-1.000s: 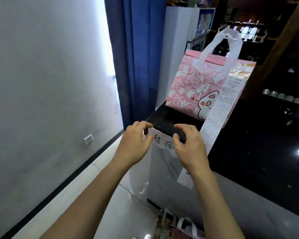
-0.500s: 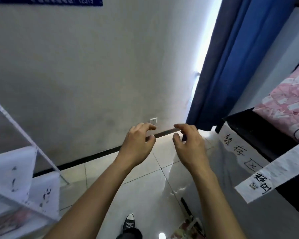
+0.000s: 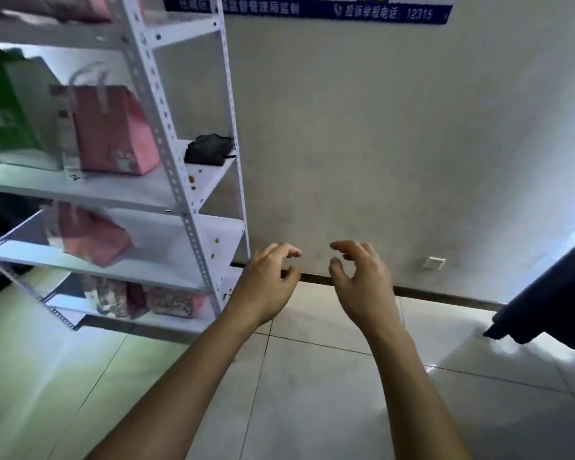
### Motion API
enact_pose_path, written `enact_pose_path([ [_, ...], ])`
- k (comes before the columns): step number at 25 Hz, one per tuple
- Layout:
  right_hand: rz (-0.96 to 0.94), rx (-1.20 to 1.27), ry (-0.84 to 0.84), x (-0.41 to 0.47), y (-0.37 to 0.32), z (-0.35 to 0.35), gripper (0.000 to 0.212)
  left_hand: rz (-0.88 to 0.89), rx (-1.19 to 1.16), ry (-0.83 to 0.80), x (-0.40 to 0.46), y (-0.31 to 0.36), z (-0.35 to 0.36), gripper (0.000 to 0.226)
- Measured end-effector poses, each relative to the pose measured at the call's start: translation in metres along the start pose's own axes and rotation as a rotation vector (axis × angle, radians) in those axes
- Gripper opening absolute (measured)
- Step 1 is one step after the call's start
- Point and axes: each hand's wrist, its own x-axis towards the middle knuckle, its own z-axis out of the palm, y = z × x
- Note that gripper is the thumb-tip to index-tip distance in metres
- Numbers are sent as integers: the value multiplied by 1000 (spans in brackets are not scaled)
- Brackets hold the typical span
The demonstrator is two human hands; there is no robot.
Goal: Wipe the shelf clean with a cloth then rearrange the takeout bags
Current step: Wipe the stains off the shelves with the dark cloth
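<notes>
White shelf rack [image 3: 180,180] stands at left w/ pink takeout bags [image 3: 113,131] on 3 levels, green bag [image 3: 4,104] beside upper one. Dark curtain [image 3: 551,310] at right edge. Dark cloth [image 3: 210,149] lies on mid shelf's right end, brown specks nearby. Left hand [image 3: 266,287] & right hand [image 3: 362,280] hover mid-air over tile, fingers loosely curled, both holding nothing.
</notes>
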Motion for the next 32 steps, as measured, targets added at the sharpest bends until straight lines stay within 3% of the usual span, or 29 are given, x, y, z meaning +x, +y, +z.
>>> enact_pose_path([
  [10,-162,130,-274,-119,-163,145,26,-208,36,182,-171,-133,-155,23],
  [19,-310,95,-403,-203,-278,243,26,-352,45,348,-292,-220,-252,23],
  [26,-347,106,-487,-197,-317,322,22,-457,28,386,-300,-286,-289,24],
  [32,-299,186,-511,-151,-360,413,25,-505,83,326,-249,-348,-332,25],
])
